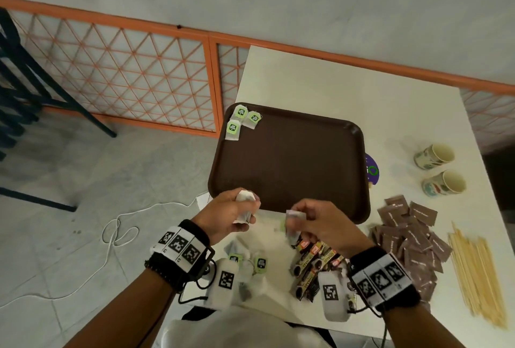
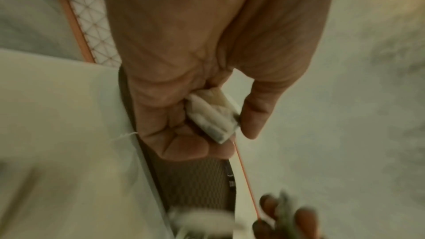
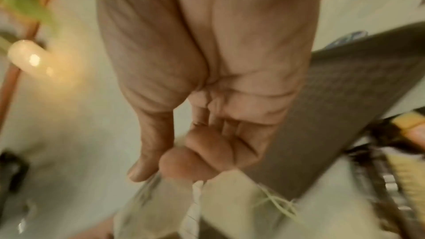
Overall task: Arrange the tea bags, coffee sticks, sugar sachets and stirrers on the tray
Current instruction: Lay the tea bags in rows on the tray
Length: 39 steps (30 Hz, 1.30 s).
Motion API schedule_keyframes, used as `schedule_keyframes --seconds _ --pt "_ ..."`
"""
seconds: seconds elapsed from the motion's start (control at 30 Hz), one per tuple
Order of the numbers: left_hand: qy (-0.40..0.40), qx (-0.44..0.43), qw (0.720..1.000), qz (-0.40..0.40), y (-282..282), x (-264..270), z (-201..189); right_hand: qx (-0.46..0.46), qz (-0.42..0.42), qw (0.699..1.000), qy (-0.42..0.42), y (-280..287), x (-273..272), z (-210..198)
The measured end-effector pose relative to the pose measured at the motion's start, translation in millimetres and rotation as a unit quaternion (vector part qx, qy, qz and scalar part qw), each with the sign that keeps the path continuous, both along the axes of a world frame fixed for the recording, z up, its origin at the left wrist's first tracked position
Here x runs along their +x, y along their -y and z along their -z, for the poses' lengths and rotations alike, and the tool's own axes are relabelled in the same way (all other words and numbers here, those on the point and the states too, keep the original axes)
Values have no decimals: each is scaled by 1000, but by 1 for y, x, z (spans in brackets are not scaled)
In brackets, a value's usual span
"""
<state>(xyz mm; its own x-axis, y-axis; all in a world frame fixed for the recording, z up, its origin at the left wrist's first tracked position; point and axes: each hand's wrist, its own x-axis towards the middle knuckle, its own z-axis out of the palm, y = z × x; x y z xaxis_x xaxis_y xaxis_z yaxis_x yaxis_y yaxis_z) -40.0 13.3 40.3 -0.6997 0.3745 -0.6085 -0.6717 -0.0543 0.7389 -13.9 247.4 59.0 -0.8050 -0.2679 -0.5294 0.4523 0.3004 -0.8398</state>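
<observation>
A brown tray (image 1: 289, 169) lies on the white table with three green-tagged tea bags (image 1: 241, 121) in its far left corner. My left hand (image 1: 239, 208) grips a white tea bag (image 2: 212, 114) just over the tray's near left corner. My right hand (image 1: 303, 222) pinches another tea bag (image 1: 292, 225) near the tray's front edge; in the right wrist view that bag (image 3: 230, 197) hangs below my fingers. More tea bags (image 1: 250, 264) and dark coffee sticks (image 1: 315, 261) lie in front of me. Brown sugar sachets (image 1: 409, 239) and wooden stirrers (image 1: 476, 275) lie to the right.
Two paper cups (image 1: 440, 172) lie on their sides right of the tray. A purple disc (image 1: 372, 168) peeks from under the tray's right rim. An orange lattice fence (image 1: 117, 74) and a dark chair frame (image 1: 25, 91) stand left of the table.
</observation>
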Motion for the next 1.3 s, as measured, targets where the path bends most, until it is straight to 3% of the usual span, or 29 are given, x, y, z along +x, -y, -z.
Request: schedule_keyframes --seconds 0.1,0.23,0.37,0.5,0.6,0.67,0.73,0.8,0.9,0.93,1.03,1.07,1.17,1.3 --pt "-17 59 997 50 -19 -4 -9 -102 46 994 7 0 -11 -24" --pt "-57 100 988 103 -40 -12 -24 -128 86 988 -18 0 -20 -38" --pt "-44 131 989 51 -41 -23 -26 -118 111 986 -29 -3 -25 -61" --pt "-31 115 993 -18 -44 -32 -21 -118 66 990 -27 -3 -23 -91" --pt "36 79 994 -61 -58 -38 -10 -147 40 988 -24 2 -21 -114" --pt "97 93 990 -49 -65 -37 -2 -180 44 982 -25 5 -23 -127" --pt "152 166 974 -16 -68 -33 2 -198 52 978 -26 8 -27 -132" --pt "206 278 938 8 -67 -23 -1 -187 62 980 -25 9 -29 -127" --pt "243 390 888 8 -59 -11 -15 -103 50 993 -37 12 -30 -108" --pt "236 397 887 12 -56 -8 -23 -63 39 996 -48 12 -29 -102" --pt "138 294 946 22 -46 -5 -34 4 23 995 -94 10 -27 -99" --pt "122 279 952 18 -44 -5 -34 7 29 994 -106 8 -27 -102" --pt "129 300 945 5 -40 -8 -34 -10 49 991 -125 -3 -29 -120" --pt "149 306 940 -5 -47 -14 -30 -117 93 983 -105 -18 -31 -148"
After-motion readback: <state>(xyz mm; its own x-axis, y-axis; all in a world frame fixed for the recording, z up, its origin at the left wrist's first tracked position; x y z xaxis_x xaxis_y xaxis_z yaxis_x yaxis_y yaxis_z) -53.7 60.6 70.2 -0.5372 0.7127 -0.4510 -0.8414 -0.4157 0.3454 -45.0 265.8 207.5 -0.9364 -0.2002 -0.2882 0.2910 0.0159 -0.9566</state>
